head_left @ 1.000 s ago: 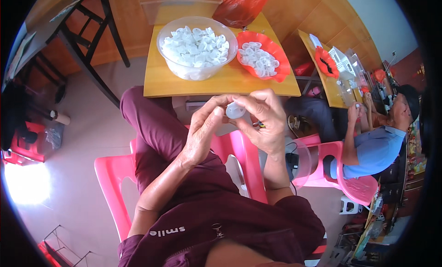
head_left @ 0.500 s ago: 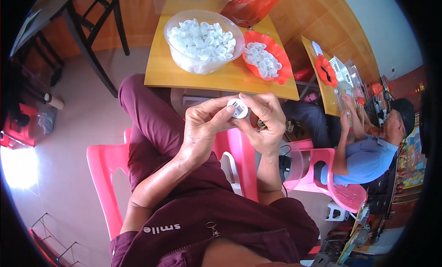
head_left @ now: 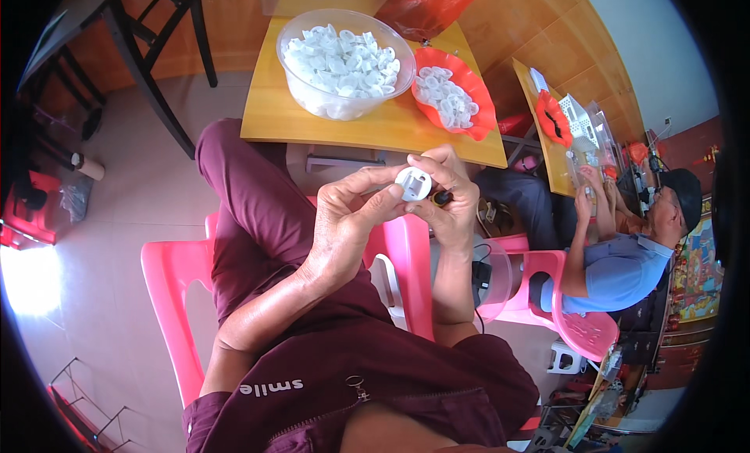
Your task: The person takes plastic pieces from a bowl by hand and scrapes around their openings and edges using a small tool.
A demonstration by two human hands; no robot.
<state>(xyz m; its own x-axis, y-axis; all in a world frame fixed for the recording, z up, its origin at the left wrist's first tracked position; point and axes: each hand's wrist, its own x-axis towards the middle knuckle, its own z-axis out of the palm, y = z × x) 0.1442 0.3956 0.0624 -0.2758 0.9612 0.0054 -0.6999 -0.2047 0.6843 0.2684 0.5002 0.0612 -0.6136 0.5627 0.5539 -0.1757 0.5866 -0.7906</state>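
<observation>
A small round white plastic piece [head_left: 414, 185] with rectangular openings in its face is pinched between both my hands, above my lap. My left hand [head_left: 344, 218] grips its left edge with thumb and fingers. On the other side, my right hand [head_left: 451, 191] holds the right edge, fingers over the top and thumb below. A dark, yellow-marked round end [head_left: 443, 198] shows between my right thumb and fingers; whether it is held or lies behind, I cannot tell. Ahead stands a clear bowl [head_left: 301, 89] heaped with white plastic pieces, beside a red scalloped dish [head_left: 483, 101] of translucent pieces.
A yellow wooden table [head_left: 262, 113] carries the bowl and dish, with a red plastic bag [head_left: 426, 11] at its back. Pink chairs [head_left: 168, 277] stand around me. To the right, a person in blue [head_left: 625, 269] works at another table. A dark stool [head_left: 148, 70] stands far left.
The white piece and both hands have shifted slightly to the right, and its face is turned a little. The dark round end by my right hand shows more clearly.
</observation>
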